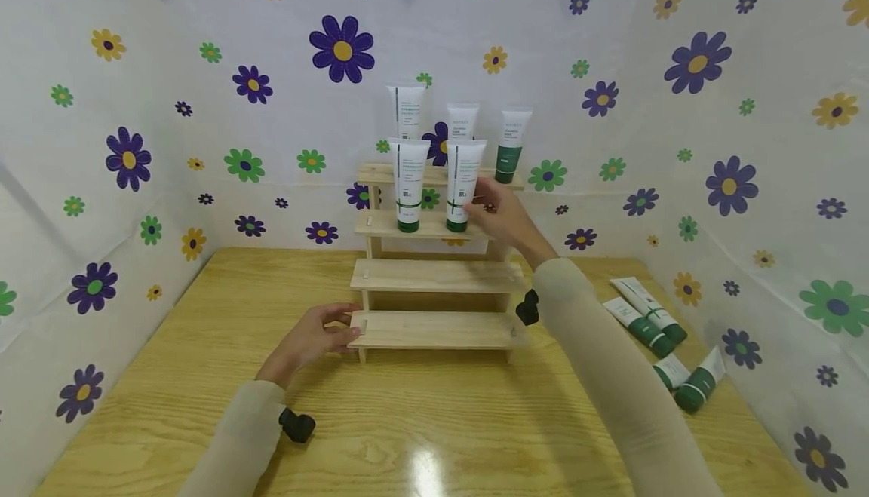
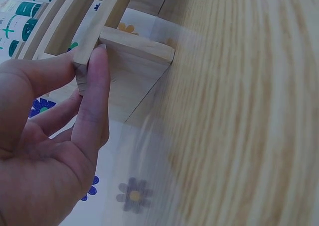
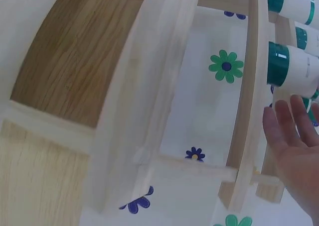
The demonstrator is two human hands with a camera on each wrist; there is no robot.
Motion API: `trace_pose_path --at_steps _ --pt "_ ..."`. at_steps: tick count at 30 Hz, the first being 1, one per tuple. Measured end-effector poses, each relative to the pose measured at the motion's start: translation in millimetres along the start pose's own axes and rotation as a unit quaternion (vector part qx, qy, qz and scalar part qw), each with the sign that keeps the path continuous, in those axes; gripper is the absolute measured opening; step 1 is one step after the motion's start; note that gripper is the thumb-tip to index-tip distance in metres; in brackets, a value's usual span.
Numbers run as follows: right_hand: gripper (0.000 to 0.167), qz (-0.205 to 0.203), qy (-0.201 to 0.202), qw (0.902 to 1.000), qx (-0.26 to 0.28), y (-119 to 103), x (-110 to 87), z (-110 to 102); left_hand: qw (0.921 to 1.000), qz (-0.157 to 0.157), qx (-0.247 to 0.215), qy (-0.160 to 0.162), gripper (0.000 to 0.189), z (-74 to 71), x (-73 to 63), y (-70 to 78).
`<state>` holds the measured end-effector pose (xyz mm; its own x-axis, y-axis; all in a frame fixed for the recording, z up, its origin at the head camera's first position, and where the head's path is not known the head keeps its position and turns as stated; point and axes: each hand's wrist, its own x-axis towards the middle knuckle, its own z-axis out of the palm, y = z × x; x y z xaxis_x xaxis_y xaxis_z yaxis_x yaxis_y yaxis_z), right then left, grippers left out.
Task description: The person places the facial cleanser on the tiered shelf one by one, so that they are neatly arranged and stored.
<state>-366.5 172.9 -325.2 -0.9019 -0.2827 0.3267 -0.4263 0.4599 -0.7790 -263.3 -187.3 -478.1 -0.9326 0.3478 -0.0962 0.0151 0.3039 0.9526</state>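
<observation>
Four-tier wooden stand with green-and-white tubes, two hands attending

Head view: one wooden stand (image 1: 437, 276), stepped, on a wood-grain table (image 1: 421, 399), before a flowered backdrop (image 1: 278, 116). Second tier from the top: a left tube (image 1: 410, 173) and a right tube (image 1: 465, 169), both white with green caps, upright. Top tier, far: three upright back tubes (image 1: 513, 131), the two leftmost partly hidden by the nearer pair. Right hand (image 1: 502, 214): at the right side of the right tube, thumb overlapping its edge. Left hand (image 1: 322, 337): at the left end of the lowest, nearest shelf. Far right of the table: four loose tubes (image 1: 643, 302), lying down.

Left wrist view: left hand pinches the shelf end narrowly between thumb and fingers; tube caps show beyond, on the higher tiers.

Right wrist view: right hand's fingers extended and slightly spread, just beside a green-capped tube; thumb unseen. Whether it grips the tube, cannot tell.
</observation>
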Motion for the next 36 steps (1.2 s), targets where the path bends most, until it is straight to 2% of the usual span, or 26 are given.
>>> trace_pose_path --at_steps 9,19,27,36 --pt "0.052 0.019 0.001 0.9991 -0.038 15.6 -26.0 -39.7 1.0000 0.004 -0.001 0.001 0.058 -0.5 2.6 -1.5" --pt "0.049 0.077 0.002 0.9928 -0.092 44.2 -61.2 -84.5 1.0000 0.000 -0.002 -0.001 0.059 -1.3 2.5 -2.7" --pt "0.047 0.125 -0.029 0.9740 -0.187 63.2 -88.4 -115.4 1.0000 0.001 -0.004 -0.002 0.058 -0.7 2.5 -4.7" --pt "0.047 0.170 -0.072 0.9542 -0.236 92.0 -121.6 -152.1 1.0000 0.001 -0.007 -0.003 0.058 -1.2 2.0 -3.1"
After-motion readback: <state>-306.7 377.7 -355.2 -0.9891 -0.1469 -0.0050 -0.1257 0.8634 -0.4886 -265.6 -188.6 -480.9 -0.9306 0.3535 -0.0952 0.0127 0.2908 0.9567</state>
